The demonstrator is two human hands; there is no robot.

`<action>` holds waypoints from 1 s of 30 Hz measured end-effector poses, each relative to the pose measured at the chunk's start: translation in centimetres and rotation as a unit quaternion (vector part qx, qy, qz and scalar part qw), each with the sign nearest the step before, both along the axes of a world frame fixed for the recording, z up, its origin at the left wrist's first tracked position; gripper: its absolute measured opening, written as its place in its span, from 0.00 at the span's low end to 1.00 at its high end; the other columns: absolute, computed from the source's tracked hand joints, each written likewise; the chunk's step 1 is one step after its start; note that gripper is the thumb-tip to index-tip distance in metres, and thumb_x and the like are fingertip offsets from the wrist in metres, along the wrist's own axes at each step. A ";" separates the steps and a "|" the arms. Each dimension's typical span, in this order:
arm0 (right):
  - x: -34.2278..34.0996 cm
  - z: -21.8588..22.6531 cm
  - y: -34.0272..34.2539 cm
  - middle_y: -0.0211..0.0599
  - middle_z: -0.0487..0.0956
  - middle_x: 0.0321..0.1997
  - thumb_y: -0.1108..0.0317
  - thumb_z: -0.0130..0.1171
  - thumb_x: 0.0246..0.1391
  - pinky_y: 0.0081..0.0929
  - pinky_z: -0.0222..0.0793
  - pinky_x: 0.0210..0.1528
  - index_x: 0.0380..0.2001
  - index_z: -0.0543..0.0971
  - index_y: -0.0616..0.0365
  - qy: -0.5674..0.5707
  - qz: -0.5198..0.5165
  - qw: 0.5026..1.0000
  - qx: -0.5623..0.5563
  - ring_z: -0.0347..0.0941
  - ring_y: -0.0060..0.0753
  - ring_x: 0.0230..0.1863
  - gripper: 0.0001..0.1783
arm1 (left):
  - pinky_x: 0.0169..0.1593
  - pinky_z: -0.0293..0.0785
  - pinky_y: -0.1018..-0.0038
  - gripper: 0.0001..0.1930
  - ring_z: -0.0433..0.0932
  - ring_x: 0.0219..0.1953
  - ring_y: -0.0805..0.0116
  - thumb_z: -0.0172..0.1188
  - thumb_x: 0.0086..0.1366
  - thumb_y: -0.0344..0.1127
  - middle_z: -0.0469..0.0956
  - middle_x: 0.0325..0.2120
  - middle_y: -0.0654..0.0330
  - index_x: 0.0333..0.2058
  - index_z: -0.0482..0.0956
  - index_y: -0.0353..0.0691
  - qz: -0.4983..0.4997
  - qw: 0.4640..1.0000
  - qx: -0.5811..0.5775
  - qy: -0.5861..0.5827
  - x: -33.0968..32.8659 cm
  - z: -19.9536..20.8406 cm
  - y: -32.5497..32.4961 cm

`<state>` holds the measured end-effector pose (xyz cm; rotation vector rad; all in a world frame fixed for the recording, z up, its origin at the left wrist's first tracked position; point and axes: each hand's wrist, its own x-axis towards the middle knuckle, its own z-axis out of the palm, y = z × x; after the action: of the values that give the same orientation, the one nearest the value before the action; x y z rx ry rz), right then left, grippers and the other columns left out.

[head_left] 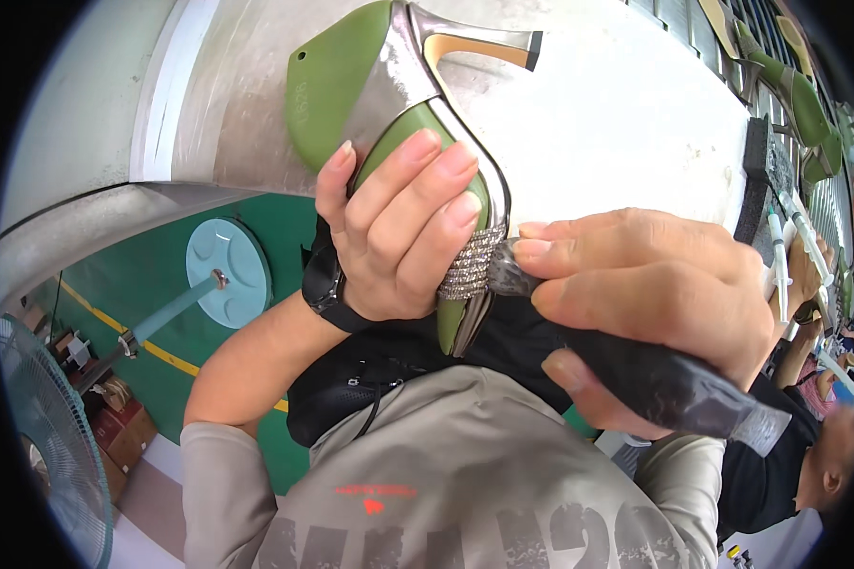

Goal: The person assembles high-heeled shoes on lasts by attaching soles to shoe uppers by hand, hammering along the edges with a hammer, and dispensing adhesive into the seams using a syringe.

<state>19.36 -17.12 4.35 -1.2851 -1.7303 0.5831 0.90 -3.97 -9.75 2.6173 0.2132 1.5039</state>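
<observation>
A metallic grey high-heeled shoe (pixel 394 90) is fitted over a green shoe last (pixel 337 81), its toe toward me and its heel (pixel 479 36) pointing right. My left hand (pixel 399 228) is closed around the shoe's side, the fingers over the green last. Across the front runs a glittering strap in several rows (pixel 470 264). My right hand (pixel 655 284) grips a dark hand tool (pixel 669 384) with a wrapped handle. The tool's dark tip (pixel 514 270) meets the edge of the strap; its exact shape is hidden by my fingers.
A pale worktable (pixel 617 114) lies beyond my hands. More green lasts with shoes (pixel 792 95) stand on a rack at the far right, near a dark foam block (pixel 757 180). A co-worker (pixel 816 455) is at the right. A fan (pixel 47 446) and a round blue base (pixel 228 273) stand left.
</observation>
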 end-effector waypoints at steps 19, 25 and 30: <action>-4.7 1.0 -2.2 0.61 0.85 0.40 0.77 0.73 0.41 0.40 0.86 0.45 0.37 0.83 0.69 -0.056 -0.047 0.997 -0.029 0.88 0.56 0.42 0.17 | 0.74 0.59 0.54 0.19 0.79 0.61 0.63 0.64 0.71 0.33 0.81 0.58 0.62 0.58 0.72 0.48 0.025 0.999 -0.038 -0.018 0.6 1.0 -0.9; -8.0 -1.3 -3.8 0.49 0.85 0.36 0.76 0.74 0.39 0.35 0.89 0.45 0.34 0.84 0.68 -0.066 -0.110 0.991 0.035 0.87 0.45 0.38 0.15 | 0.74 0.59 0.53 0.20 0.79 0.62 0.62 0.64 0.70 0.33 0.81 0.58 0.62 0.58 0.72 0.47 0.027 0.999 -0.039 -0.016 0.0 1.1 -0.9; -9.5 -3.4 -6.4 0.51 0.86 0.41 0.75 0.76 0.42 0.36 0.88 0.46 0.37 0.84 0.66 -0.051 -0.136 0.989 0.015 0.88 0.48 0.42 0.17 | 0.74 0.58 0.54 0.20 0.79 0.62 0.62 0.65 0.69 0.33 0.82 0.58 0.62 0.58 0.73 0.47 0.023 0.998 -0.055 -0.017 0.4 1.9 -1.4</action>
<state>9.83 -23.55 0.99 -1.5199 -1.6005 0.3365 1.34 -5.34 -7.86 2.5154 0.3441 1.5039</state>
